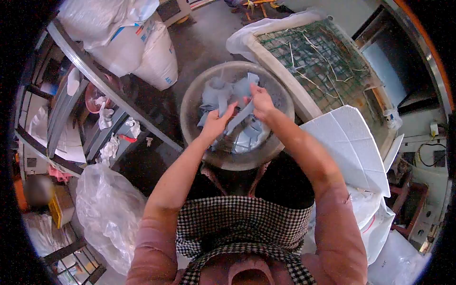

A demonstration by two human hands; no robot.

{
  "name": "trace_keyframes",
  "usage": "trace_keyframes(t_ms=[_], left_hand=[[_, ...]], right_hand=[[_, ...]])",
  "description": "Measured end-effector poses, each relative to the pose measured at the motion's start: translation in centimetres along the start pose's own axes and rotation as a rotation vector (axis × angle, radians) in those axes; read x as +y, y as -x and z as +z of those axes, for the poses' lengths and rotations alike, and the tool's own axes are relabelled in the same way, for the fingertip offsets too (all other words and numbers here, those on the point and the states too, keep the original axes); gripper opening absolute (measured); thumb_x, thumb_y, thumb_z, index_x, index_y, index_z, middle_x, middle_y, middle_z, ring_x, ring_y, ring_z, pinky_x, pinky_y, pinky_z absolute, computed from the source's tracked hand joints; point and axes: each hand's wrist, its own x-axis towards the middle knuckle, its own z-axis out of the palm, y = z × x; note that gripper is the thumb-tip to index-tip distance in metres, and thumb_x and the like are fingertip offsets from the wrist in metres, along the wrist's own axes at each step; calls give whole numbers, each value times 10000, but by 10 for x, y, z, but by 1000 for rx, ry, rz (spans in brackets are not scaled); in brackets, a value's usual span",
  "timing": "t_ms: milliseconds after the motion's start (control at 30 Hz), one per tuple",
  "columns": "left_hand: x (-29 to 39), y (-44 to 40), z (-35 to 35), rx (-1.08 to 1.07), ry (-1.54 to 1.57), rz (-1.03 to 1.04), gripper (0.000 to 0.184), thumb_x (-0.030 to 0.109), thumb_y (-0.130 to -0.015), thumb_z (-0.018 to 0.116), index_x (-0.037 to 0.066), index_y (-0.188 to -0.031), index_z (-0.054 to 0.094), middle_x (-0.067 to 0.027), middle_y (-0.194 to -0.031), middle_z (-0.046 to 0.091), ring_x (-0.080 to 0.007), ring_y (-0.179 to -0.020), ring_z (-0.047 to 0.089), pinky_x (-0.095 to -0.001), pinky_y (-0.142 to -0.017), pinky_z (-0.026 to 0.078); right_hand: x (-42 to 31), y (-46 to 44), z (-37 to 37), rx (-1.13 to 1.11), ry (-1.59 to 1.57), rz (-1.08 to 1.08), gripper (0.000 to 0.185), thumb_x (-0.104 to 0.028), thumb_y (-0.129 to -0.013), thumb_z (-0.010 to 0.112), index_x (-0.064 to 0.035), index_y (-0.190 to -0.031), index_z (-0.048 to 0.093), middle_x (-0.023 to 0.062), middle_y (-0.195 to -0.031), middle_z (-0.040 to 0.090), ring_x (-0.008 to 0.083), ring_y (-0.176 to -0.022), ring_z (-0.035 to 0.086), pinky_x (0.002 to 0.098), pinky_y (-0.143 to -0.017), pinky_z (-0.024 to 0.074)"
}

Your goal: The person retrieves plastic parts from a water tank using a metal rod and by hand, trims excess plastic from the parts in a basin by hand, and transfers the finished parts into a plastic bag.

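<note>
Head view shows both hands over a round basin [190, 114] of gray pieces [216, 95]; the left hand [217, 124] and right hand [262, 103] each close their grip on gray pieces, which extend between and below the fingers, inside the basin's rim.

Checked apron [242, 221]: black-and-white. Sleeves [154, 254]: dusty pink. Pieces in basin [190, 121]: blue-grey. Mesh [308, 52]: green.

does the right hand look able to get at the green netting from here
Probably yes: the right hand works over the basin, and the green netting lies openly just past it. It would likely have to drop the grey piece first.
</note>
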Motion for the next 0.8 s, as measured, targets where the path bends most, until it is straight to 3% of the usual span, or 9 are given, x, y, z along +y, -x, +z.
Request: trace_keyframes(t_ms=[100,200,267,333,400,567,633,733,800], left_hand=[[8,11,6,-219,-298,252,486,232,-790,659,84,-1229,510,9,-847,598,-77,-740,504,-234,-658,418],[-35,-8,5,-19,-413,462,441,195,-743,695,36,-1124,542,-54,-810,617,-134,-716,553,-295,-630,437],[-52,-20,0,105,-467,537,402,206,-734,704,13,-1057,563,-92,-783,625,-174,-686,575,-325,-613,441],[-54,-18,-6,61,-831,389,364,225,-723,712,-15,-957,568,-173,-754,618,-288,-658,594,-363,-618,453],[-28,-1,7,12,-835,397,365,233,-725,709,-20,-948,569,-191,-751,613,-323,-680,597,-373,-621,456],[-20,5,17,-52,-1019,296,444,204,-667,728,-24,-1005,552,-221,-807,619,-381,-788,599,-427,-690,482],[-33,-2,9,-71,-1005,325,453,227,-661,728,-14,-1004,558,-220,-811,617,-384,-800,592,-446,-698,471],[-41,-8,5,-102,-969,364,444,238,-660,718,-10,-994,563,-221,-822,615,-387,-808,584,-463,-704,461],[-42,-10,5,-112,-942,372,425,226,-666,709,-15,-984,562,-222,-827,614,-386,-804,584,-460,-702,462]], right_hand=[[20,-6,-1,117,51,-70,302,-270,-923,459,2,-1051,471,70,-913,518,162,-769,519,271,-620,479],[27,-14,-13,-100,84,14,399,-340,-903,471,17,-1083,467,131,-993,523,252,-917,532,378,-736,484],[-8,33,11,234,1612,-581,516,-422,-852,512,25,-1109,482,183,-1053,500,322,-1025,499,433,-840,431],[-31,44,23,46,1544,-626,596,-480,-833,498,36,-1130,476,222,-1099,464,381,-1041,477,479,-856,404],[-29,30,25,-251,1320,-657,695,-577,-745,550,4,-1126,529,229,-1126,426,424,-1050,452,517,-865,380],[-22,41,38,-188,1536,-872,764,-614,-584,659,-40,-1083,592,169,-1079,443,317,-978,456,404,-864,359],[-27,47,41,-106,1548,-1005,553,-481,-556,751,-35,-868,653,120,-997,492,271,-985,468,400,-873,333],[-20,30,36,-298,1544,-931,709,-527,-559,723,-66,-1082,595,133,-1078,476,293,-1007,435,422,-874,310],[-8,30,35,-227,1492,-874,728,-509,-547,738,-66,-1102,576,121,-1076,490,294,-1024,433,429,-873,309]])
